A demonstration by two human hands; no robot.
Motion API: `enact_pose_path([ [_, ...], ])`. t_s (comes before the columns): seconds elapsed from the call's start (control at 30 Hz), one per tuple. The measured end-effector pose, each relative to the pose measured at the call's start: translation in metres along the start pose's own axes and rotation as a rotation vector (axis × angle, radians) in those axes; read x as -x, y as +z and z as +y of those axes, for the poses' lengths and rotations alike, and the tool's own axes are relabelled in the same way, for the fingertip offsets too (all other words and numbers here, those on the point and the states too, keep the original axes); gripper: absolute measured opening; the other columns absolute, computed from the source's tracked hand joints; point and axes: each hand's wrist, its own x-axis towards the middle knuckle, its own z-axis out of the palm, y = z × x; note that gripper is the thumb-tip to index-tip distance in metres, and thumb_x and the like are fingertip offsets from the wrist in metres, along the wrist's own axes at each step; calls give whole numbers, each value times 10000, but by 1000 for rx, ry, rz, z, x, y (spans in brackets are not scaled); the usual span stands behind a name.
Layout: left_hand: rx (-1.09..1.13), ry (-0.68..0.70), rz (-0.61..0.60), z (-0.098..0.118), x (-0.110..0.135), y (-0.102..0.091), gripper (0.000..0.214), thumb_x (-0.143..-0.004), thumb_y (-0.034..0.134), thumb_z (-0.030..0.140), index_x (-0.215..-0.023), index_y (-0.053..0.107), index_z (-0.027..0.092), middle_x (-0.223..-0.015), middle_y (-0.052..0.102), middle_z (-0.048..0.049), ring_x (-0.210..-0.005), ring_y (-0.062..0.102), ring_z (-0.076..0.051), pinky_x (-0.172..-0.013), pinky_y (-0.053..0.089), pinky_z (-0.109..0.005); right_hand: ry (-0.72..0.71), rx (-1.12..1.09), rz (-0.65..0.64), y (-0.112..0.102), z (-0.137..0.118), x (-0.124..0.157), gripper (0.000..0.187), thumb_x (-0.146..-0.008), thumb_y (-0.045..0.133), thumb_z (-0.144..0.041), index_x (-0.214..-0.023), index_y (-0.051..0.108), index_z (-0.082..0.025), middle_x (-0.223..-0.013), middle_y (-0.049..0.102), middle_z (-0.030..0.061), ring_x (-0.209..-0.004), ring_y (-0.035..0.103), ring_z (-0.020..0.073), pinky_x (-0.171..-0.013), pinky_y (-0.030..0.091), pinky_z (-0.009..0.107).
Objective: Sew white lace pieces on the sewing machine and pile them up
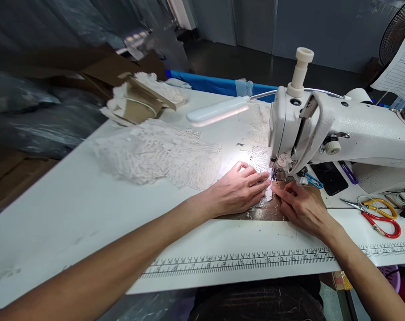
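My left hand (pixel 237 189) lies flat with fingers stretched out on a piece of white lace (pixel 162 154), pressing it down just left of the needle. My right hand (pixel 302 205) sits on the other side, fingers pinched on a small bit of the lace edge at the presser foot (pixel 278 173). The white sewing machine (pixel 349 129) stands behind both hands. Its lamp (pixel 218 110) lights the lace under my fingers. The lace spreads in a heap to the left over the white table (pixel 71 209).
Scissors with red and yellow handles (pixel 378 213) lie at the right, next to a dark phone (pixel 331 178). A ruler strip (pixel 255 261) runs along the table's front edge. Cardboard wrapped with lace (pixel 140 100) sits at the back left. A fan (pixel 398 29) and a paper sheet stand far right.
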Motion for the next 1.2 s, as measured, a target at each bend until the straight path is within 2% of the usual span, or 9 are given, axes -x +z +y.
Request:
enact_pose_path([
  [0.13,16,-8,-2,0,1,2,315,-1048,332,256,-1169,596,134,-1131,662,-125,-823,570,-196,-755,398,-386,0,26,-27,1,-3,1,409,-931,487,-176,-1323,585,-242,-1024,587,94,-835,591,199,-655,531,289],
  [0.3,25,1,23,0,2,3,312,-1050,315,251,-1157,584,134,-1126,662,-122,-837,581,-200,-777,415,-392,29,29,-50,3,-6,1,429,-925,490,-179,-1338,584,-250,-1054,569,110,-852,572,215,-691,537,325],
  [0.63,37,-2,26,0,0,0,271,-1026,351,215,-1116,592,129,-1170,662,-128,-835,588,-208,-828,442,-413,36,45,-2,7,-6,3,418,-917,485,-172,-1303,613,-268,-1011,564,92,-864,565,210,-719,549,327],
  [0.93,76,1,81,-2,2,3,292,-1031,355,234,-1151,592,114,-1187,670,-109,-855,587,-211,-910,396,-441,39,4,14,10,-4,3,405,-916,498,-170,-1291,627,-251,-1009,560,104,-891,574,224,-742,557,361],
  [1.2,142,-14,25,-6,3,7,304,-1031,347,274,-1147,604,160,-1232,671,-81,-937,608,-224,-1001,339,-464,42,-11,51,11,-5,4,393,-921,501,-166,-1275,648,-253,-1002,569,96,-844,562,207,-698,540,328],
])
